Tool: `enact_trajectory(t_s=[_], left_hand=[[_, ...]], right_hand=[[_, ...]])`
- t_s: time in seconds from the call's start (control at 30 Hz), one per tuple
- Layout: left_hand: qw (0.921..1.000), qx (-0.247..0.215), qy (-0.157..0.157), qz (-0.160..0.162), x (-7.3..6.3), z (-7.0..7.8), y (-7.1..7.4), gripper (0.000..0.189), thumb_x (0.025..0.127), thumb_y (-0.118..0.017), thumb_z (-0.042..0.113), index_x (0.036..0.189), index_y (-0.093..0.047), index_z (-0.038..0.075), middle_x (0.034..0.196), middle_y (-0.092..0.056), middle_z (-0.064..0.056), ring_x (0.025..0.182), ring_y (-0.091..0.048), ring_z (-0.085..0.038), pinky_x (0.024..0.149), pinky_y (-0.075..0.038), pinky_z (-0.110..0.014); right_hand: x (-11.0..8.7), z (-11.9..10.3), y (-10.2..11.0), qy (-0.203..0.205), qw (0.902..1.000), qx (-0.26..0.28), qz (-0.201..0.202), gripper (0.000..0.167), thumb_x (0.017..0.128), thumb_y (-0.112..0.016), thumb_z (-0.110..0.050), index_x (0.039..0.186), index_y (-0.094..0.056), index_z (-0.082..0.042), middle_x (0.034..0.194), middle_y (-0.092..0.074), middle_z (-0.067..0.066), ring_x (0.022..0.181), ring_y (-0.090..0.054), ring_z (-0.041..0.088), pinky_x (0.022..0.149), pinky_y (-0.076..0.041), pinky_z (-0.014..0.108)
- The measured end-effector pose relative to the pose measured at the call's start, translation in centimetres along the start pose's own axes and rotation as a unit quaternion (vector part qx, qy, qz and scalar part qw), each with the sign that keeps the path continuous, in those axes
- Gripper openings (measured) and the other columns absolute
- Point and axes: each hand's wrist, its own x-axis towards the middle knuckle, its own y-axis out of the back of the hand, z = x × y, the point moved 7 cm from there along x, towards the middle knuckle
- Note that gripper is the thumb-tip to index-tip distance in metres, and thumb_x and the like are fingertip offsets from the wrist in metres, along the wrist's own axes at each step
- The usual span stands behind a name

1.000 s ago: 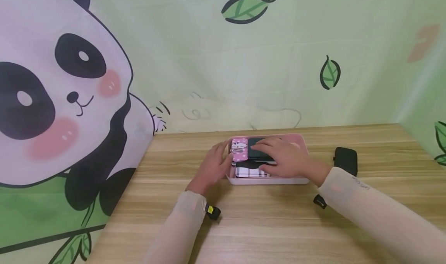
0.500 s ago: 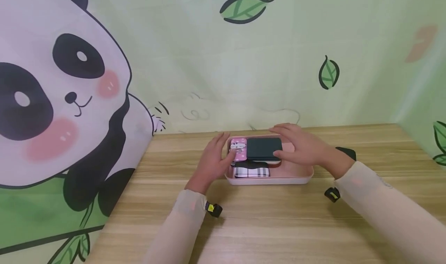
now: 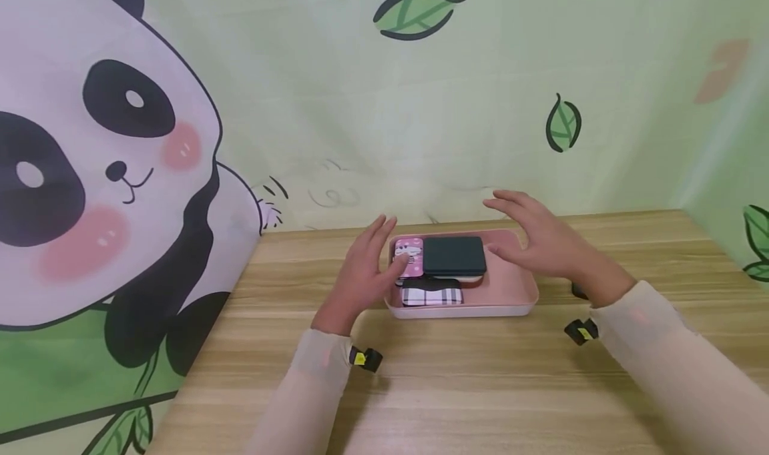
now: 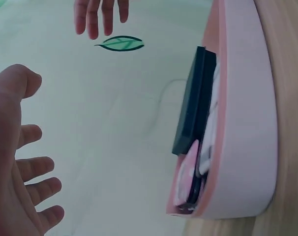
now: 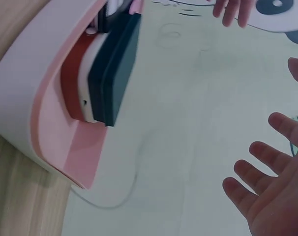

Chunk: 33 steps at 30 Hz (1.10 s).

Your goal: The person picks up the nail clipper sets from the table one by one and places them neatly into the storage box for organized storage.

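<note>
A shallow pink tray [image 3: 507,288] holds a dark green flat box [image 3: 454,255], a small pink patterned case [image 3: 408,247] and a black-and-white plaid case [image 3: 431,296]. Beneath the dark box, the right wrist view shows a white layer [image 5: 89,73] and a reddish-brown layer [image 5: 73,81]. My left hand [image 3: 358,268] hovers by the tray's left end, fingers spread, its thumb overlapping the pink case in the head view. Over the tray's right end is my right hand [image 3: 543,240], fingers apart and holding nothing. Both wrist views show the hands clear of the items.
A black object [image 3: 579,290] lies right of the tray, mostly hidden by my right wrist. The wooden table [image 3: 456,381] meets a pale green cloth backdrop [image 3: 432,135] just behind the tray. A printed panda [image 3: 174,255] covers the backdrop's left side.
My right hand has come off the dark box and moved up and to the right, uncovering it. My left hand has risen slightly. The tray's contents look unmoved.
</note>
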Motion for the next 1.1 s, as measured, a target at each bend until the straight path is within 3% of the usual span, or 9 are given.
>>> enact_trajectory(t_s=[0.27, 0.57, 0.87, 1.1], left_hand=[[0.9988, -0.029, -0.021, 0.032, -0.4, 1.5, 1.3, 0.066, 0.099, -0.054, 0.046, 0.158, -0.029, 0.031, 0.165, -0.026, 0.004, 0.15, -0.027, -0.023, 0.118, -0.029, -0.054], [0.9924, -0.069, -0.086, 0.055, -1.1, 4.4, 2.7, 0.064, 0.1, -0.047, 0.055, 0.158, -0.027, 0.036, 0.165, -0.024, 0.009, 0.151, -0.025, -0.018, 0.116, -0.03, -0.058], [0.9855, -0.057, -0.137, 0.083, -1.9, 6.7, 4.3, 0.066, 0.099, -0.045, 0.052, 0.158, -0.031, 0.025, 0.164, -0.027, 0.002, 0.15, -0.027, -0.021, 0.116, -0.031, -0.057], [0.9799, -0.059, -0.165, 0.095, -2.3, 7.6, 4.9, 0.071, 0.1, -0.038, 0.061, 0.157, -0.034, 0.019, 0.163, -0.031, -0.002, 0.149, -0.03, -0.022, 0.116, -0.031, -0.055]], right_hand=[[-1.0, -0.1, 1.3, -0.003, 0.9996, -0.009, 0.027, 0.072, 0.091, -0.069, -0.038, 0.154, -0.04, -0.018, 0.16, -0.033, 0.011, 0.146, -0.031, 0.037, 0.111, -0.031, 0.067], [-2.0, -2.3, 2.9, 0.037, 0.9969, 0.006, 0.069, 0.072, 0.088, -0.072, -0.031, 0.153, -0.042, -0.018, 0.159, -0.036, 0.01, 0.145, -0.032, 0.035, 0.11, -0.031, 0.066], [-2.6, -3.8, 3.4, 0.074, 0.9925, -0.008, 0.097, 0.077, 0.085, -0.076, -0.025, 0.153, -0.042, -0.018, 0.157, -0.039, 0.01, 0.144, -0.034, 0.034, 0.108, -0.034, 0.064], [-3.1, -4.5, 4.3, 0.084, 0.9884, 0.001, 0.126, 0.078, 0.082, -0.077, -0.021, 0.152, -0.044, -0.017, 0.155, -0.042, 0.011, 0.142, -0.037, 0.034, 0.109, -0.036, 0.062]])
